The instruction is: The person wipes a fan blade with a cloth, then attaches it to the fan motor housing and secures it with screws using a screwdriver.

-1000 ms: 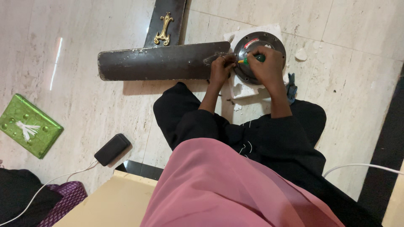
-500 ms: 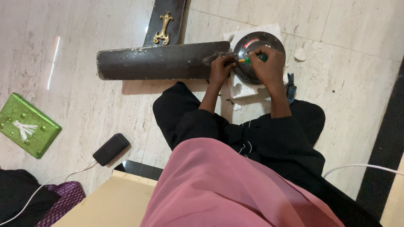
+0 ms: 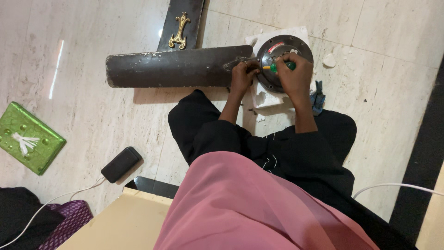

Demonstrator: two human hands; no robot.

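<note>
Gripped in the right hand, fingers closed round it, is a green-handled screwdriver with a yellow collar; its tip points left at the joint where the long dark-brown fan blade meets the round grey metal fan motor housing. The left hand pinches shut at that same joint, though whether it has a screw or only steadies the blade bracket I cannot tell.

Going left to right across the pale marble floor: a green square box with a white bow lies near the left edge, a black rectangular power bank with a white cable sits closer in, then the blade, with a second dark blade bearing a gold ornament running to the top edge. The housing rests on white foam packing, and a small blue tool lies just beside the right wrist.

Compared with a second ago, the right fist has turned a little on the handle and more green shows, while blade and left hand have stayed put; I judge the screw at the joint is being turned, not yet finished.
</note>
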